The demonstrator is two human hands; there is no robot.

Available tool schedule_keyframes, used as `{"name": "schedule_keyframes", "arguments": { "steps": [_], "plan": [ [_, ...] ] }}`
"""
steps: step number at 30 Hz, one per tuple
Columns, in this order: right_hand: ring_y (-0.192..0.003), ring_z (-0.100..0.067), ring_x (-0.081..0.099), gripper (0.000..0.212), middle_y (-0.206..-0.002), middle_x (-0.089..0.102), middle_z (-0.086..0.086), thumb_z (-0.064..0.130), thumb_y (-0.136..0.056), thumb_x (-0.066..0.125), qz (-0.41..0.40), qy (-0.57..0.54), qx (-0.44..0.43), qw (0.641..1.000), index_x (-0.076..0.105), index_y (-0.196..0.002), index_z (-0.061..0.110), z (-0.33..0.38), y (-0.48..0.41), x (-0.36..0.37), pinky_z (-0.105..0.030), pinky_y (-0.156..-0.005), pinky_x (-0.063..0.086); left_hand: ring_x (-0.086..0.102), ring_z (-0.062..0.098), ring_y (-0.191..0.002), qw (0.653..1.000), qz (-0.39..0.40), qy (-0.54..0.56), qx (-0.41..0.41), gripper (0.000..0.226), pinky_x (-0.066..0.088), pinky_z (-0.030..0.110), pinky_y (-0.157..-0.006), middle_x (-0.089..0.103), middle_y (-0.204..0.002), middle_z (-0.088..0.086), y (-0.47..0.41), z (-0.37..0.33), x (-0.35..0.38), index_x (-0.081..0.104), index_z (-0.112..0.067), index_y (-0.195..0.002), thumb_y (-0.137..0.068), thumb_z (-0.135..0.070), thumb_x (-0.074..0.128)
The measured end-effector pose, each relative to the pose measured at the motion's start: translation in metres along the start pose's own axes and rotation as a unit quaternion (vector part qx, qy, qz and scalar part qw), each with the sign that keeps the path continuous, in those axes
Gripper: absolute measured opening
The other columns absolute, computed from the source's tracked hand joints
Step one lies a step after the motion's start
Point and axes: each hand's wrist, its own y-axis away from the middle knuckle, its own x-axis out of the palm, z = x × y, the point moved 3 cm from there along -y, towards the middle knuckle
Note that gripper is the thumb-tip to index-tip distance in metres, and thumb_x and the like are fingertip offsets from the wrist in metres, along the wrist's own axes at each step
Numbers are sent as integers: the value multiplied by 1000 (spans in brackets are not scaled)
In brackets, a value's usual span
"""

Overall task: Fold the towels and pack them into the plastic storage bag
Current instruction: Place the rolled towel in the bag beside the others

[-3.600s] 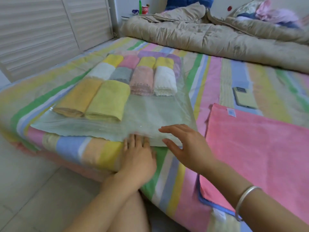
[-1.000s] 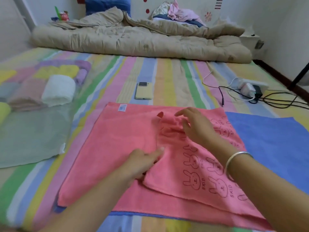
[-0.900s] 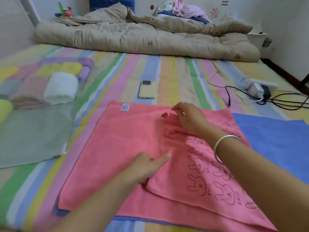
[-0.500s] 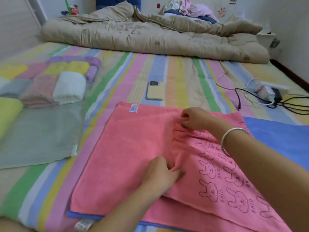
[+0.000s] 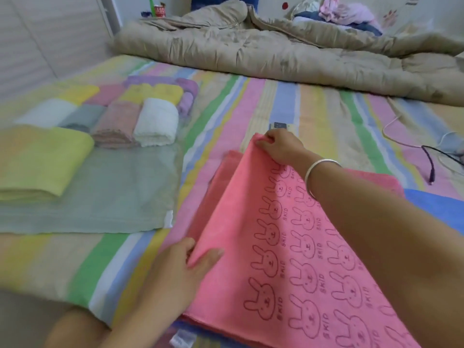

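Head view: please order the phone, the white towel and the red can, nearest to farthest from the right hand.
1. Phone, just beyond the right hand.
2. White towel, to the left.
3. Red can, far back left.

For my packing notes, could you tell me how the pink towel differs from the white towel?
The pink towel is large and half folded, pinched by the left hand and right hand; the white towel is a compact folded bundle. The pink towel bears rabbit prints; the white towel is plain. The pink towel lies outside the storage bag; the white towel sits inside it. Both lie on the striped bed.
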Motion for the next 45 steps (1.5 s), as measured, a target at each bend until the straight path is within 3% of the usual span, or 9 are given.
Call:
{"name": "schedule_keyframes", "arguments": {
  "steps": [10, 15, 18, 20, 22, 26, 35, 40, 45],
  "plan": [
    [-105, -30, 58, 37, -105, 66, -5, 53, -91, 52, 5, 89, 3, 996, 63, -100, 18, 35, -27, 65, -42, -92, 42, 44, 20, -58, 993, -18, -110, -38, 42, 29, 36, -57, 41, -54, 2, -5, 29, -15, 38, -17, -61, -94, -39, 52],
    [-131, -28, 38, 50, -140, 46, -5, 43, -92, 52, -83, 59, -29, 994, 45, -136, 22, 33, 11, 59, -43, -106, 28, 67, 22, -75, 920, -39, -389, 15, 29, 40, 31, -54, 60, -81, -1, 0, -10, -29, 49, -23, -89, -88, -51, 55],
    [-143, -27, 22, 53, -156, 28, -5, 41, -96, 42, -54, 90, -45, 993, 34, -146, 24, 21, 57, 46, -47, -117, 16, 63, 28, -73, 916, -128, -345, 163, 25, 47, 34, -52, 62, -81, 8, 6, -32, -10, 63, -12, -88, -75, -32, 72],
    [-148, -25, 8, 56, -161, 14, -4, 49, -98, 32, -11, 125, -26, 992, 26, -150, 28, 0, 95, 37, -51, -119, 4, 59, 30, -110, 918, -92, -281, 263, 35, 52, 43, -89, 63, -116, 10, 7, -44, 20, 64, -12, -112, -86, -32, 53],
    [-149, -23, -4, 60, -163, 0, 1, 57, -97, 21, 44, 161, 12, 986, 15, -152, 35, -29, 135, 27, -54, -118, -5, 38, 28, -139, 917, -17, -269, 294, 54, 28, 46, -114, 45, -147, 10, 9, -52, 50, 52, -16, -137, -92, -41, 36],
    [-148, -17, -14, 71, -161, -13, 9, 72, -87, 6, 103, 190, 101, 971, -4, -151, 44, -94, 209, 1, -57, -116, -7, -3, 22, -150, 902, 82, -314, 286, 74, 2, 48, -116, 9, -162, 6, 17, -31, 86, 18, -23, -154, -91, -62, 17],
    [-149, -19, -8, 96, -162, -4, 6, 80, -67, -9, 59, 160, 170, 971, 5, -152, 37, -154, 288, -31, -48, -119, -5, 10, 25, -149, 856, 102, -377, 340, 78, 14, 50, -114, 12, -162, 8, 32, -4, 73, 21, -20, -154, -94, -69, 16],
    [-148, -15, -14, 80, -162, -8, 7, 81, -82, 7, 58, 134, -33, 989, 7, -152, 41, -122, 332, -35, -48, -120, 1, 6, 22, -150, 859, 112, -296, 403, 70, 8, 47, -117, 5, -163, 2, 40, -25, 72, 18, -35, -153, -93, -71, 24],
    [-149, -13, -5, 67, -162, 0, 11, 71, -92, 28, 94, 133, -150, 975, 9, -151, 46, -112, 374, -36, -42, -118, 0, 42, 17, -137, 797, 118, -152, 572, 32, 38, 45, -109, 52, -142, -7, 69, -45, 89, 68, -32, -120, -94, -46, 57]
  ]
}}
